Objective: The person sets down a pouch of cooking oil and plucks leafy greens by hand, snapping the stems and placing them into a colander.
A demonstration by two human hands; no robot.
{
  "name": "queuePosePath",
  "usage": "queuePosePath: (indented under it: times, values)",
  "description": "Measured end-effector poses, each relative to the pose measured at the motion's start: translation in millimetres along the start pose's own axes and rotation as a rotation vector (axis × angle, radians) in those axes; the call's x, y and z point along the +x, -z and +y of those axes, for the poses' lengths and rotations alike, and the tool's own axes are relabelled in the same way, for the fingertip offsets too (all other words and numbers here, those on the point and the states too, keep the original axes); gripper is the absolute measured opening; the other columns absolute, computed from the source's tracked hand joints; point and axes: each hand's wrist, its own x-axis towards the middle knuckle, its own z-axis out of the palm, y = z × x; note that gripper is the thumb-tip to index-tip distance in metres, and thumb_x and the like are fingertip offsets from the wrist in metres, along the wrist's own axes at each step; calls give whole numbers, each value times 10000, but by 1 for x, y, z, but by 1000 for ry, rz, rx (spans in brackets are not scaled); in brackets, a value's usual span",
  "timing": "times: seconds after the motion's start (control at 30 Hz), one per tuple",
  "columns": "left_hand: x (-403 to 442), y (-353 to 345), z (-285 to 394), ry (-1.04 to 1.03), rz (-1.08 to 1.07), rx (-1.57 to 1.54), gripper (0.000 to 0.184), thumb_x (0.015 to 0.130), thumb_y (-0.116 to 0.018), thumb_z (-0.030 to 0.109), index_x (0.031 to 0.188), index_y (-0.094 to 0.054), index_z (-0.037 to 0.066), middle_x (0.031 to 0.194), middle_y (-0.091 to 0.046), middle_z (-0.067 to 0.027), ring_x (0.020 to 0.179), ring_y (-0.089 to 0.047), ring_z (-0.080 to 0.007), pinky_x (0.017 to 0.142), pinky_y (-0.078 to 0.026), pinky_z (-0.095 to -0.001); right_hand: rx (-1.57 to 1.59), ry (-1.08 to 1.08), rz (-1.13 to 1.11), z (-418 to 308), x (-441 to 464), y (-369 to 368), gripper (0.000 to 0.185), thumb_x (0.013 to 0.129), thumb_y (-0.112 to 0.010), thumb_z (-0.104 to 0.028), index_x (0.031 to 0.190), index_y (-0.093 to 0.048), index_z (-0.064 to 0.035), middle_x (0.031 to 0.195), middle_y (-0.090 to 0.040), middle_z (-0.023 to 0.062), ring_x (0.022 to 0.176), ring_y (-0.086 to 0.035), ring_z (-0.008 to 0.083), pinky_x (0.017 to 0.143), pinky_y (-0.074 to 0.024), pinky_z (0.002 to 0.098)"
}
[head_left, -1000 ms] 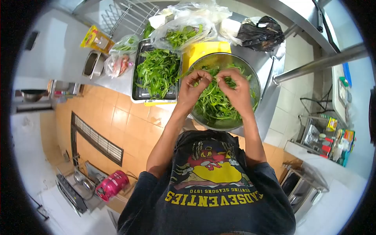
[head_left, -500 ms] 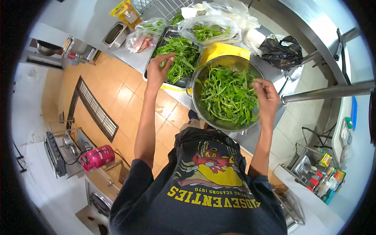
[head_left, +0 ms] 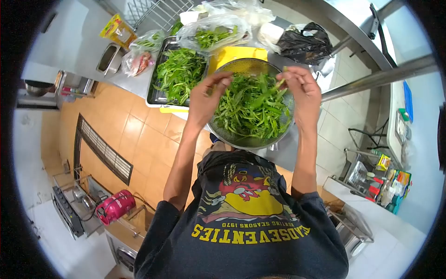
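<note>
My left hand point(head_left: 206, 96) is over the left rim of the mesh colander point(head_left: 291, 109), its thumb and fingers drawn together. Whatever it may hold is too small to make out. Pinched in my right hand point(head_left: 303, 88), above the colander's right side, is a leafy green stem point(head_left: 280, 83). A heap of leafy greens point(head_left: 251, 111) with long stems fills the colander. To the left, more of these greens point(head_left: 179, 74) lie in a dark metal tray point(head_left: 155, 98).
Behind the colander are a yellow board point(head_left: 237, 53), a clear bag of greens point(head_left: 211, 35) and a black plastic bag point(head_left: 306, 44). A small metal container point(head_left: 110, 59) and a bag with reddish contents point(head_left: 137, 63) stand left of the tray. A metal rail point(head_left: 371, 79) runs at right.
My left hand has moved from above the tray to the colander's left rim. My right hand has risen slightly with a stem in its fingers. The view has shifted, too.
</note>
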Motion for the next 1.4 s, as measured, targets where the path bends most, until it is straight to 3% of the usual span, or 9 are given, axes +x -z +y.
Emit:
queuePosePath:
  times: [0.07,0.3,0.43,0.6,0.73,0.83,0.97,1.3,1.4]
  values:
    - [-4,-19,20,-16,-158,16,266,939,-654,190,1151,-687,33,1032,-717,-75,936,-652,-131,853,-497,-276,-10,-16,-22,3,-3,-3,137,937,-622,-37,1071,-619,-9,900,-677,42,770,-621,89,694,-498,230]
    - [-9,-51,25,-30,-215,131,230,861,-745,166,1047,-722,32,972,-719,-67,876,-652,-125,812,-509,-278,-109,-13,-63,13,-6,-2,102,910,-668,-46,999,-641,-5,884,-654,-7,788,-585,51,713,-471,209]
    - [-8,-61,-1,88,-181,-233,204,893,-719,151,1027,-686,1,855,-690,-14,779,-627,-89,735,-501,-243,-183,-30,-99,18,-7,4,181,915,-679,-126,1057,-671,-13,924,-672,18,850,-608,78,786,-483,237]
    - [-5,-58,-10,156,-148,-411,213,934,-672,144,1090,-637,3,927,-670,-12,844,-629,-98,784,-505,-246,-331,-80,-225,28,-15,13,299,895,-708,-210,1111,-668,-7,960,-686,102,887,-633,163,828,-489,283]
    - [-3,-53,-17,199,-153,-505,231,947,-654,160,1123,-622,14,991,-664,-26,883,-642,-122,818,-512,-261,-477,-50,-245,34,-23,8,289,865,-725,-205,1067,-679,-4,965,-687,131,918,-646,231,842,-484,333]
    - [-3,-52,-15,232,-114,-514,262,955,-648,207,1137,-625,20,967,-646,-16,870,-620,-110,792,-482,-252,-477,-49,-192,40,-23,6,250,872,-714,-159,1071,-677,-12,945,-666,92,873,-608,180,825,-455,296]
    - [-3,-46,-13,254,-62,-507,284,959,-644,239,1143,-636,23,926,-634,2,834,-587,-94,763,-447,-244,-715,87,-248,39,-15,2,229,845,-723,-168,1039,-700,-48,992,-691,145,950,-637,311,897,-463,383]
    - [-12,-24,-37,223,39,-436,241,946,-648,148,1147,-613,20,1019,-701,-67,921,-654,-136,817,-496,-264,-544,21,-236,46,-8,-1,233,890,-685,-178,1080,-690,-44,1039,-685,117,965,-626,290,888,-468,367]
    - [-17,-22,-39,204,47,-476,224,944,-646,124,1142,-612,28,1025,-702,-69,925,-653,-131,825,-508,-264,-587,134,-314,51,-7,-16,242,885,-690,-200,1074,-693,-49,1011,-687,104,994,-611,290,902,-450,381]
